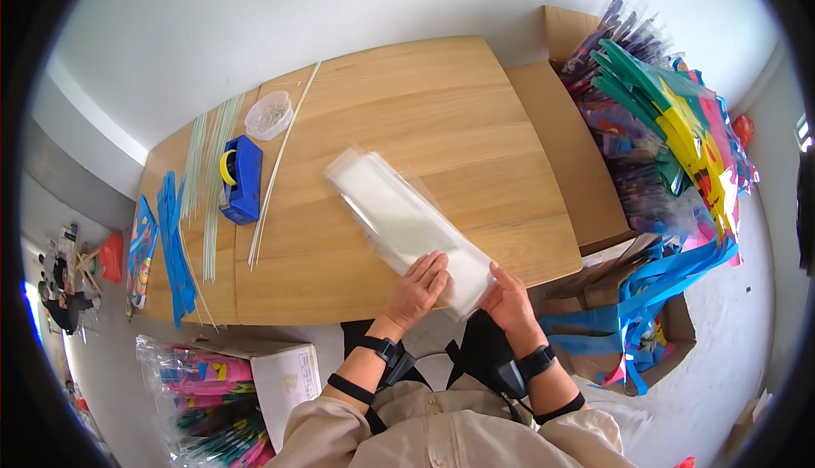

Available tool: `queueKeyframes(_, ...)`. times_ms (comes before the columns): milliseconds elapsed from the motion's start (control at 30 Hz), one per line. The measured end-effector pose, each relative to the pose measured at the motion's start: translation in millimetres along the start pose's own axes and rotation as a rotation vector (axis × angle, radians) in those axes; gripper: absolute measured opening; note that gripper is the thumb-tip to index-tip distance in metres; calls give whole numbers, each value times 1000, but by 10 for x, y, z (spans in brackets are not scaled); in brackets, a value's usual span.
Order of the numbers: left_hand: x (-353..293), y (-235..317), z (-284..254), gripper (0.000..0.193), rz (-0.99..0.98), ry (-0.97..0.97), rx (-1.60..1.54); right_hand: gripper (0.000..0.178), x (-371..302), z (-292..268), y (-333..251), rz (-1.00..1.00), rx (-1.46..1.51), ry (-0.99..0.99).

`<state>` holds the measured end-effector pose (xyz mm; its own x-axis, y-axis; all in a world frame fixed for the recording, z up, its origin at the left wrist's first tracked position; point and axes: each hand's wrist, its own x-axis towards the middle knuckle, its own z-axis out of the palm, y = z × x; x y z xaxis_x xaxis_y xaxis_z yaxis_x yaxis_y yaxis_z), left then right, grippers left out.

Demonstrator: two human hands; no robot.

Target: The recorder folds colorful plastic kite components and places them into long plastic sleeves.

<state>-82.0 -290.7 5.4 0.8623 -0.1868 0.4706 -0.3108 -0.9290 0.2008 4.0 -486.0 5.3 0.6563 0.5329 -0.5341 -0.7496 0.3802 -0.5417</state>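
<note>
A long stack of clear plastic sleeves (397, 213) lies slantwise over the near part of the wooden table, its near end reaching past the front edge. Flat on top of that near end rests my left hand (414, 290), fingers stretched out and close together. My right hand (508, 300) grips the stack's near right corner, thumb on top, with the other fingers mostly hidden. To the left stands a blue tape dispenser (244, 183) with a yellow-cored roll. Behind it is a round clear tub (269, 115) of small pieces I cannot make out.
Thin pale rods (222, 171) lie on the table's (441, 111) left part, beside blue strips (174, 247). A cardboard box (564, 154) at the right holds colourful bagged goods (679, 120). Below it, blue fabric strips (671, 285) hang over another box. A white box (287, 383) stands lower left.
</note>
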Motion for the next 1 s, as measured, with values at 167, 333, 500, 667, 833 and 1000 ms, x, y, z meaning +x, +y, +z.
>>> queueKeyframes(167,-14,44,-237,42,-83,-166,-110,41,-28,249,122,-198,-176,176)
queueKeyframes(333,-152,19,-360,50,-268,-24,-154,42,-70,310,72,-210,-383,250)
queueKeyframes(500,-314,-50,-337,55,-540,120,-218,40,46,318,107,-274,-497,314)
queueKeyframes(667,-426,-191,-319,56,-610,142,-205,37,264,290,-53,-321,-326,302)
queueKeyframes(833,-386,-439,-372,49,-595,102,-261,37,691,323,-524,-342,-334,298)
queueKeyframes(1000,-116,-803,-367,40,-597,52,-341,38,1301,229,-882,-378,-279,295)
